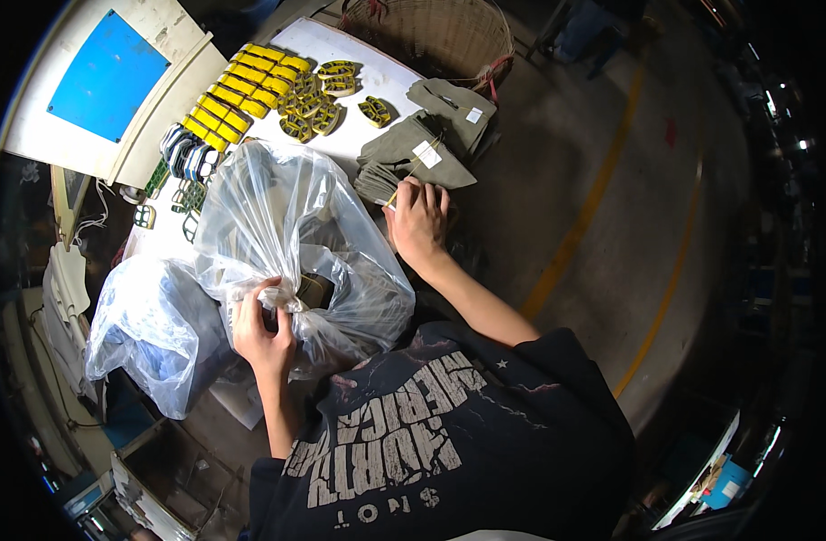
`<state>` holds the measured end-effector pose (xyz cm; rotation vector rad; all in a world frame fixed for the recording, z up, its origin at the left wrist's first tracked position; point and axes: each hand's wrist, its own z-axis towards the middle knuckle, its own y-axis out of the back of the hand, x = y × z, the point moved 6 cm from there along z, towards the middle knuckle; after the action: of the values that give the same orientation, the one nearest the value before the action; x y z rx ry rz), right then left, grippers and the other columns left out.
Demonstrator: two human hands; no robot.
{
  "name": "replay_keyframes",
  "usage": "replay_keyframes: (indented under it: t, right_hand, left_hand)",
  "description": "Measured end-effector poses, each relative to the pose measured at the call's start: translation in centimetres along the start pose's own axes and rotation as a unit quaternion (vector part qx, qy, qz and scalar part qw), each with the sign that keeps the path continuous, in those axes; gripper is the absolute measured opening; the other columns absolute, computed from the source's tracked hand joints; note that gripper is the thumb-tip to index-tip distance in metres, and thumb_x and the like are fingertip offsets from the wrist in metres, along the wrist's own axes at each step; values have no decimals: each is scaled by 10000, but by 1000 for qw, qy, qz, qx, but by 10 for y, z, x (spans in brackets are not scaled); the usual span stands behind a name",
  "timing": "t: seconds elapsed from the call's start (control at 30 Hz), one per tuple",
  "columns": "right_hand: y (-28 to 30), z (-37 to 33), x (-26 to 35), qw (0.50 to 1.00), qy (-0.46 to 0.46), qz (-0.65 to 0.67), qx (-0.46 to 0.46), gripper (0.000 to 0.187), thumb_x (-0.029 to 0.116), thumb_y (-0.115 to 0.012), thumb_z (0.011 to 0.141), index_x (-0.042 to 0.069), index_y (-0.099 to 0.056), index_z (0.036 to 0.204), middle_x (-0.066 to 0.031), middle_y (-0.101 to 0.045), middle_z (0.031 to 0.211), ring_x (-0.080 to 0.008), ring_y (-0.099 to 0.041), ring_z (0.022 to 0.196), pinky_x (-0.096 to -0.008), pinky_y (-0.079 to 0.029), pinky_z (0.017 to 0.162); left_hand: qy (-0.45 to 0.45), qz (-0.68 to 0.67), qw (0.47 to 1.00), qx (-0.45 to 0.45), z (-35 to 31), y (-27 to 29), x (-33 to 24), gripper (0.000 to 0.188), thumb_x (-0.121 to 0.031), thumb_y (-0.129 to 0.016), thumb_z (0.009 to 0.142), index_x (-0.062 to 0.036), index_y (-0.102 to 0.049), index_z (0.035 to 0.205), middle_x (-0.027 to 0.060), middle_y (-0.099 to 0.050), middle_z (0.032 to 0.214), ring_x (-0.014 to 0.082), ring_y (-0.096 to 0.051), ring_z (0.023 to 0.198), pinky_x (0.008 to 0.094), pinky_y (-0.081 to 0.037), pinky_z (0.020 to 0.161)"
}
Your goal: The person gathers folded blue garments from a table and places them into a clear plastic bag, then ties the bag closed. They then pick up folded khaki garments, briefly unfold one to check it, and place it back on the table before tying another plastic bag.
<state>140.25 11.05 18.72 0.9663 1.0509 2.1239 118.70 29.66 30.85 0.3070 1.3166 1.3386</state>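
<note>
A large clear plastic bag (250, 203) stands in front of me at the table's near edge, its mouth bunched and partly open. My left hand (265, 332) pinches the gathered plastic at the near side. Inside the opening something dark olive (314, 290) shows, mostly hidden. My right hand (419, 225) has its fingers curled on the near end of a stack of olive fabric pieces (397, 144), tied with a thin string and bearing a white tag (426, 153). Another olive fabric stack (458, 106) with a white label lies just beyond it.
Banded yellow strap bundles (241, 90) lie on the white table (318, 43), beside several loose yellow-and-black coils (312, 106). White-and-dark coils (189, 155) sit at left. A second plastic bag (156, 329) bulges left. Beyond the table stands a wicker basket (444, 41).
</note>
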Motion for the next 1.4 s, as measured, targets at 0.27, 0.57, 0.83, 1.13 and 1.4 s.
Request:
replay_keyframes:
  t: [0.27,0.57,0.83,1.13,1.4]
  right_hand:
    - [-1,6,-7,1000,11,5,3,538,239,-842,851,47,-535,1249,-144,-617,1275,-355,-592,1146,-558,-413,1042]
    - [-9,8,-27,999,-15,41,23,574,285,-829,856,36,-498,1253,-209,-633,1159,-418,-610,1078,-562,-458,955]
    - [-24,13,-62,986,-46,153,37,685,279,-921,768,56,-449,1211,-222,-650,1075,-455,-655,1002,-550,-493,894]
    - [-31,21,-82,952,-181,200,146,1375,380,-994,686,-28,-89,1636,-257,-645,1266,-417,-656,1147,-475,-510,1039]
    - [-27,51,-88,893,-270,301,197,1482,483,-1039,609,-136,-125,1599,-246,-664,1221,-289,-681,1046,-351,-576,907]
  left_hand:
    - [49,-9,998,32,-3,-1,2,381,3,-693,803,-83,-753,1169,95,-759,1086,280,-709,989,353,-533,899]
    - [5,-3,1000,-17,0,1,-4,391,-20,-728,774,-137,-779,1144,26,-716,925,209,-581,737,324,-481,685]
    - [24,0,1000,-10,-2,1,-1,398,-26,-734,767,-142,-779,1146,23,-703,903,207,-558,715,328,-475,675]
    - [3,2,1000,-21,-1,1,-2,386,-33,-732,772,-142,-776,1139,33,-717,927,222,-595,755,338,-493,700]
    - [10,3,1000,-16,-1,1,-2,394,-28,-724,769,-145,-776,1142,32,-717,931,224,-603,763,335,-496,697]
